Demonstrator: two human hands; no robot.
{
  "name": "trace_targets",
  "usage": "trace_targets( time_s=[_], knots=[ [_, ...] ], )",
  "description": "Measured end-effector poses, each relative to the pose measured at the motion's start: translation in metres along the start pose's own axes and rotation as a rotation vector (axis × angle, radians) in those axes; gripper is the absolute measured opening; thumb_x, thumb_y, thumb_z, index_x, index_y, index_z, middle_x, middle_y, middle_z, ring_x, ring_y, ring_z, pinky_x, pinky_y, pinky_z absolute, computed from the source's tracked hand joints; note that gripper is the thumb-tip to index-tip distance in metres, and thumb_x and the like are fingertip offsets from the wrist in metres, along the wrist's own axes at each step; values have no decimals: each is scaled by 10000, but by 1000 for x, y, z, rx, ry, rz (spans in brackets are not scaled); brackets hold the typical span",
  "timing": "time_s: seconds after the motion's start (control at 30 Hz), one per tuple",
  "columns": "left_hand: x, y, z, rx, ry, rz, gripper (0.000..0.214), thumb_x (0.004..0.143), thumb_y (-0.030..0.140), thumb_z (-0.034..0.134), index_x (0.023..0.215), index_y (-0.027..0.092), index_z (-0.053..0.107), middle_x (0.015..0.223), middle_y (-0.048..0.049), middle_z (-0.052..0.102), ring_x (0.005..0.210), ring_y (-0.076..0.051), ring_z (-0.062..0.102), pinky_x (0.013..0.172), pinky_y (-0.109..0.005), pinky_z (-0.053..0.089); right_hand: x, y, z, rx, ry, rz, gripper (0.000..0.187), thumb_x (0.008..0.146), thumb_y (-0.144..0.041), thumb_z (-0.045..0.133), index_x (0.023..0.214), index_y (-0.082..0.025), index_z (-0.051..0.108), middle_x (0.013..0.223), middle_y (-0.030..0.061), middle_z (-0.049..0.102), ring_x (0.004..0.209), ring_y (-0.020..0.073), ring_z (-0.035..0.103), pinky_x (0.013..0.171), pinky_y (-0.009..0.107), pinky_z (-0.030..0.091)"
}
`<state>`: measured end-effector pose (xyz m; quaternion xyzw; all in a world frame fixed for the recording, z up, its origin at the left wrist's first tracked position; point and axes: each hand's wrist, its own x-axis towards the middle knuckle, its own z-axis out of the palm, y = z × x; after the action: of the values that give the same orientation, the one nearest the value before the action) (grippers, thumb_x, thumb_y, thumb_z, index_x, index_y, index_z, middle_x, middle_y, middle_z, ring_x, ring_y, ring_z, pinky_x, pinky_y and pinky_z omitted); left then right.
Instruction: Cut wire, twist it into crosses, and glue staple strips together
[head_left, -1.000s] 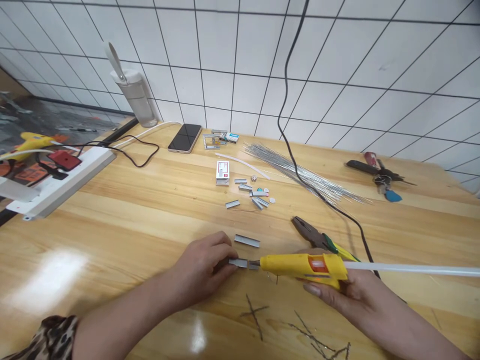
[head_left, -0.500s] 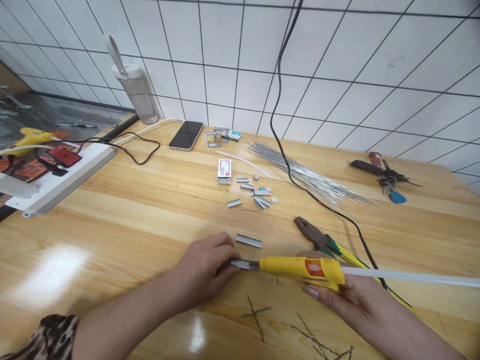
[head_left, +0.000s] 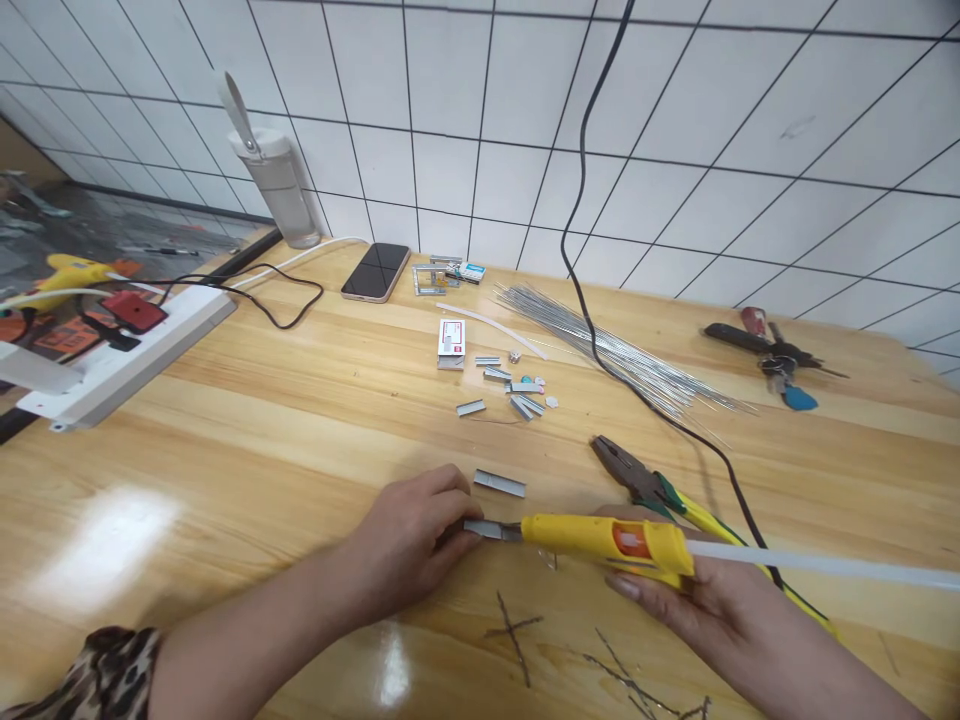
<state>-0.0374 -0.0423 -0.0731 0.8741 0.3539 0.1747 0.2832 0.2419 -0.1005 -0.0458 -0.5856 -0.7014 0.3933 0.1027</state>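
My right hand (head_left: 694, 590) is wrapped round a yellow hot glue gun (head_left: 577, 537) with a long white glue stick (head_left: 817, 562) coming out of its back end. The gun points left, its metal nozzle touching or just over a strip of staples (head_left: 484, 528). Thumb and fingers of my left hand (head_left: 420, 525) pinch the strip's left end. Another staple strip (head_left: 499, 484) lies right behind it. In front, thin dark wires joined in a cross (head_left: 513, 630) rest on the wooden table, with more wire pieces (head_left: 630, 680) to their right.
Pliers (head_left: 637, 470) with yellow-green handles lie beside my right hand. Behind are loose staple strips (head_left: 525, 406), a small white box (head_left: 451, 343), a bundle of wires (head_left: 600, 345), a phone (head_left: 376, 271), a bottle (head_left: 281, 195) and keys (head_left: 780, 365). A black cord (head_left: 589, 300) crosses the table; a power strip (head_left: 135, 360) stands left.
The view has shifted very slightly. Both hands, the glue gun and the staple strip keep the same places relative to each other.
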Motion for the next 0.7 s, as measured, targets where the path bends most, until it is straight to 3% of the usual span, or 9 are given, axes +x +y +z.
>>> trace_targets(
  time_s=[0.7],
  knots=[
    [0, -2, 2, -3, 4, -3, 103, 843, 193, 507, 899, 186, 593, 856, -30, 566, 753, -137, 542, 661, -232, 424, -1, -9, -2, 8, 22, 12, 386, 850, -430, 497, 1180, -245, 575, 1058, 51, 691, 921, 246, 657, 804, 332, 549]
  ],
)
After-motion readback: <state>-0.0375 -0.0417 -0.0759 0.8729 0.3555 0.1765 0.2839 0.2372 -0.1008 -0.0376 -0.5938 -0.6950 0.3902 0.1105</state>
